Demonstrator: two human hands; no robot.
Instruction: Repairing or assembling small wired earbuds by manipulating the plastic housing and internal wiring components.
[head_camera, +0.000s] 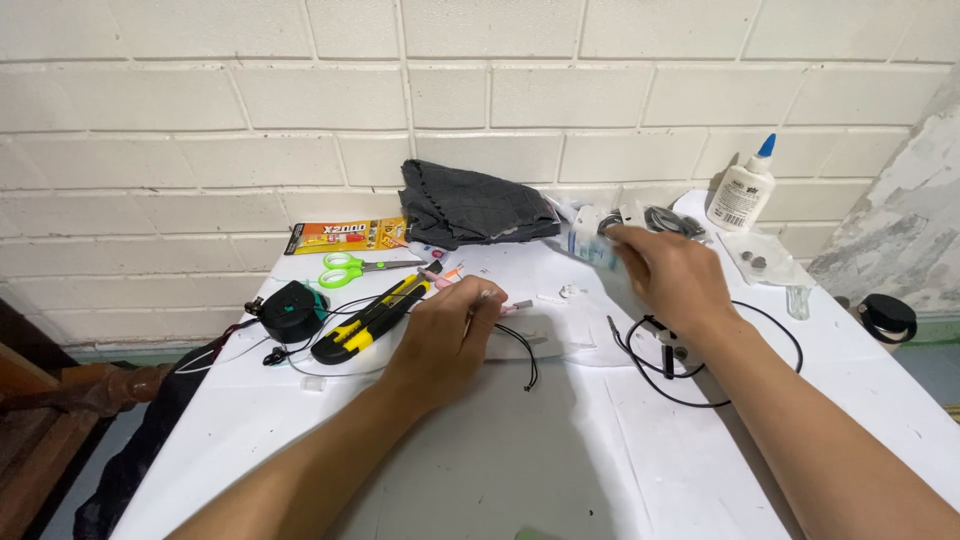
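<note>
My left hand (446, 340) rests on the white table (500, 460), fingers curled around a thin pink-handled tool (515, 306) with a short black cord (527, 362) trailing below it. My right hand (672, 275) reaches toward the back of the table, fingers on a small clear packet with blue print (590, 248); the hand is blurred. A black looped cable (690, 385) lies under my right wrist.
A yellow-and-black utility knife (365, 322), green scissors (350, 268), a black round tape case (290, 311), an orange glue pack (345, 236), folded dark cloth (470, 205), a white glue bottle (742, 190) and a small plastic bag (765, 262) lie around. The brick wall stands behind.
</note>
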